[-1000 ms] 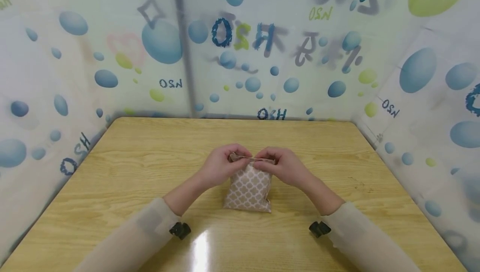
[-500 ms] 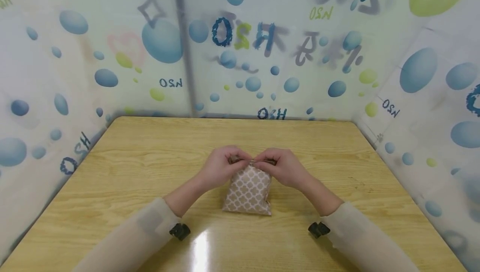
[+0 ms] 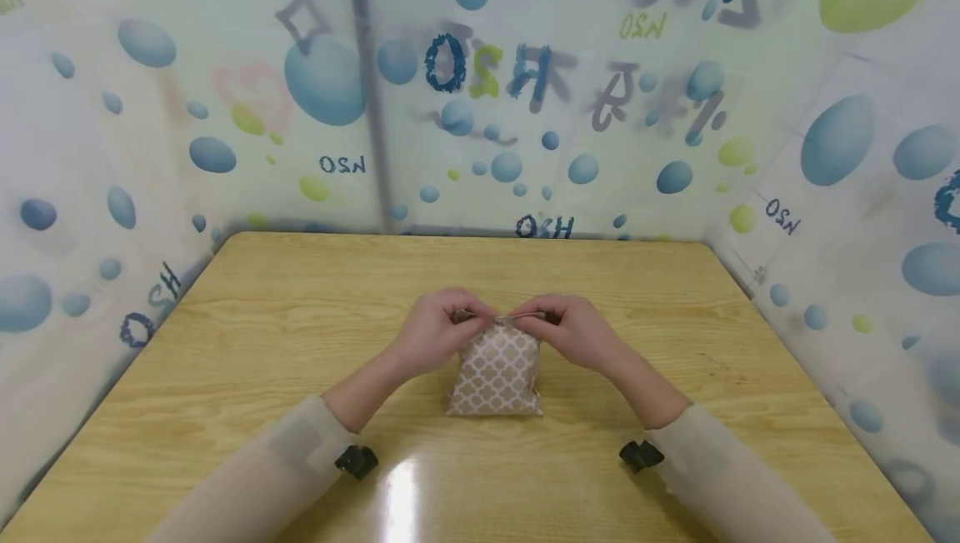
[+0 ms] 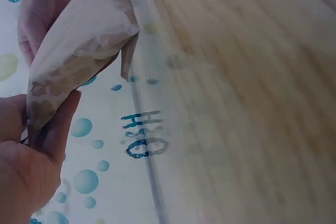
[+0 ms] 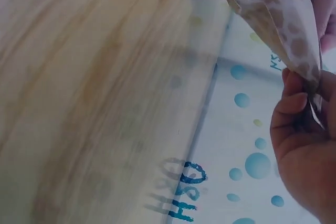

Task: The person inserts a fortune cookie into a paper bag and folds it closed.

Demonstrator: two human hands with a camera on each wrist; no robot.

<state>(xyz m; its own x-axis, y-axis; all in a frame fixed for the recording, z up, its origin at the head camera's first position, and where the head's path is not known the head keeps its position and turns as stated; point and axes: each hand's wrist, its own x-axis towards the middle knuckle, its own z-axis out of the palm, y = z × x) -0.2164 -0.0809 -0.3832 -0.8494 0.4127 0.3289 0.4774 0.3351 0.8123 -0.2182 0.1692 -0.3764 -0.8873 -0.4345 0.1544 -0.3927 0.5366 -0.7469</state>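
A small tan pouch [image 3: 497, 372] with a white lattice pattern stands upright at the middle of the table, its wide bottom toward me. My left hand [image 3: 441, 331] pinches the left end of its top edge between thumb and fingers. At the right end of that edge, my right hand [image 3: 573, 333] does the same, so the fingertips of both hands almost meet. The left wrist view shows the pouch [image 4: 84, 45] bulging from the side above the left hand [image 4: 31, 161]. In the right wrist view the pouch [image 5: 278, 19] narrows into the grip of the right hand [image 5: 304, 140]. What is inside stays hidden.
The pale wooden table [image 3: 300, 301] has glossy grain and a bright reflection near its front. Behind it and along both sides hangs a white curtain [image 3: 247, 135] with blue and green dots. Black wrist cameras [image 3: 357, 461] sit by the light sleeves [image 3: 277, 476].
Both hands keep hold of the pouch's top edge. The fingertips have drawn slightly apart, and the bottom of the pouch shifts a little, now farther from me than half a second ago.
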